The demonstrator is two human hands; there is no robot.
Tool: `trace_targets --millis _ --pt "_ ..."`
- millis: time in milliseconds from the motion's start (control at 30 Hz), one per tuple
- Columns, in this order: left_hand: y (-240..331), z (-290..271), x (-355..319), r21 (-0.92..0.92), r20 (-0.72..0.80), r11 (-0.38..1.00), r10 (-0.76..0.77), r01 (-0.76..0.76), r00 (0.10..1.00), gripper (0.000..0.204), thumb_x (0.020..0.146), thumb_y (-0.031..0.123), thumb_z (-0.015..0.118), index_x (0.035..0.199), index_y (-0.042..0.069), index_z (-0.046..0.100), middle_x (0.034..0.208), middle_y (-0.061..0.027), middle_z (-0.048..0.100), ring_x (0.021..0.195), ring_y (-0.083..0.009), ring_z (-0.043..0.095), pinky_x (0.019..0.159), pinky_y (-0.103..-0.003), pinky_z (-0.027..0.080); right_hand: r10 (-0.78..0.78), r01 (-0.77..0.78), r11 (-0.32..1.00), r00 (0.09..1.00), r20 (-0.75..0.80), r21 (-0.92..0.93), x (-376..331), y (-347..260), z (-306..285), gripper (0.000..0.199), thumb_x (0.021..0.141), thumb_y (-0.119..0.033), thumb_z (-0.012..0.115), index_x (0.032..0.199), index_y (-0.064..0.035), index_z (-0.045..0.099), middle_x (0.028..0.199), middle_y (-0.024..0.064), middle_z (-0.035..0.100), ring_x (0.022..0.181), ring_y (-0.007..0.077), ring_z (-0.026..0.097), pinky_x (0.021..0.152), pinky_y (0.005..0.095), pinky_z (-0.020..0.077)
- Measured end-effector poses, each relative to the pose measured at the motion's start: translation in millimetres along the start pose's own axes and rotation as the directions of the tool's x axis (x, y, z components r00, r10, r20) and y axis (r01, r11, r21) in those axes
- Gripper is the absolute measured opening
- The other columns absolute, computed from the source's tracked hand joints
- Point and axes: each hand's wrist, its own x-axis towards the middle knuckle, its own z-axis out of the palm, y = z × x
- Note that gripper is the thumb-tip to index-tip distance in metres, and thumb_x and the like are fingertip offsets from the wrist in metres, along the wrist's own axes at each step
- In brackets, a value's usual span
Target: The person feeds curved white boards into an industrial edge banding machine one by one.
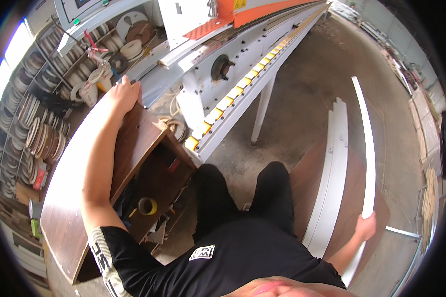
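Observation:
A long, narrow white strip (368, 148) stands out on the right, with my right hand (365, 226) closed around its lower part. My left arm reaches forward over a brown wooden cabinet (67, 218). At the cabinet's far end, my left hand (126, 96) has its fingers curled by the top edge; what they hold, if anything, is hidden. Between my legs and the held strip, several white boards (334, 163) lie together on a brown panel (307, 173).
Ahead stands a white and orange machine (262, 12) with a rail of yellow-orange rollers (225, 104). Racks of edge-band rolls (47, 133) fill the left side. A tape roll (147, 206) sits inside the cabinet's open compartment. A metal frame (404, 231) is at the right.

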Motion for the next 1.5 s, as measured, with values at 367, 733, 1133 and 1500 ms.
trace_targets --millis 367,733,1133,1500 --pt "10 3 1 0.101 -0.055 0.993 0.066 -0.06 0.996 0.064 0.108 0.055 0.05 0.136 -0.002 0.06 0.106 -0.0227 0.082 0.102 -0.0383 0.08 0.087 -0.049 0.06 -0.113 0.09 0.994 0.812 -0.572 -0.067 154 -45 -266 0.055 0.099 -0.035 0.071 0.152 -0.025 0.06 0.126 0.0129 0.075 0.107 0.0392 0.074 0.088 0.0515 0.0606" --pt "48 -96 -52 0.167 -0.535 0.931 0.362 -0.324 0.763 0.046 0.098 0.041 0.074 0.134 0.014 0.066 0.115 -0.0053 0.078 0.11 -0.0254 0.075 0.109 -0.047 0.049 -0.102 0.401 0.915 0.317 -0.943 0.036 140 -141 -483 0.056 0.1 -0.041 0.075 0.153 -0.0272 0.062 0.127 0.0011 0.077 0.103 0.0311 0.077 0.085 0.0419 0.0632" --pt "176 -267 -201 0.537 -0.832 0.609 0.497 -0.584 -0.246 0.06 0.089 0.021 0.077 0.148 0.015 0.066 0.147 -0.005 0.068 0.128 -0.0262 0.067 0.118 -0.05 0.048 -0.252 0.985 0.174 0.047 -0.967 0.003 -63 -277 -440 0.064 0.073 -0.029 0.088 0.134 -0.0177 0.073 0.101 -0.0009 0.075 0.079 0.0202 0.071 0.068 0.038 0.0594" --pt "7 -171 -273 0.051 -0.471 0.748 0.602 -0.661 0.645 0.075 0.065 0.004 0.077 0.139 0.004 0.068 0.103 -0.0075 0.07 0.088 -0.0284 0.07 0.078 -0.04 0.059 -0.312 0.997 -0.053 -0.074 -0.947 -0.061 -34 -387 -304 0.035 0.095 -0.022 0.068 0.128 -0.0151 0.076 0.129 0.0017 0.077 0.116 0.0231 0.071 0.111 0.0488 0.0517"
